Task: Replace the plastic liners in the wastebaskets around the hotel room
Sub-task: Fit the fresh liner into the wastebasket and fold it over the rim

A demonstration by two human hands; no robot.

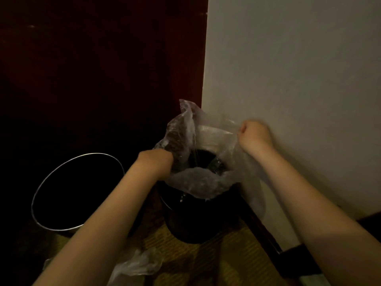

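Liner (198,178) film sits half over the mouth of the dark wastebasket (195,219) by the pale wall (288,69). Its near edge is draped over the front rim, and its far side stands up loose above the opening. The next move, as I judge it, turns on that raised edge, which lies up and away from both hands and has to come outward and down over the back and right of the rim.

The right hand (255,135) is the better placed. It is to the right of the opening, fingers curled tight and pinching the liner's right edge, pulling it toward the wall. The left hand (165,158) reaches in from the left and goes under the film. Its fingers are veiled by crinkled plastic, so I cannot tell whether they are spread or gripping.

A second wastebasket (97,154) with a bright metal rim stands unlined to the left. A crumpled bag (136,265) lies on the carpet (206,261) near the left forearm. Dim light swallows the lined wastebasket's far rim and inside.
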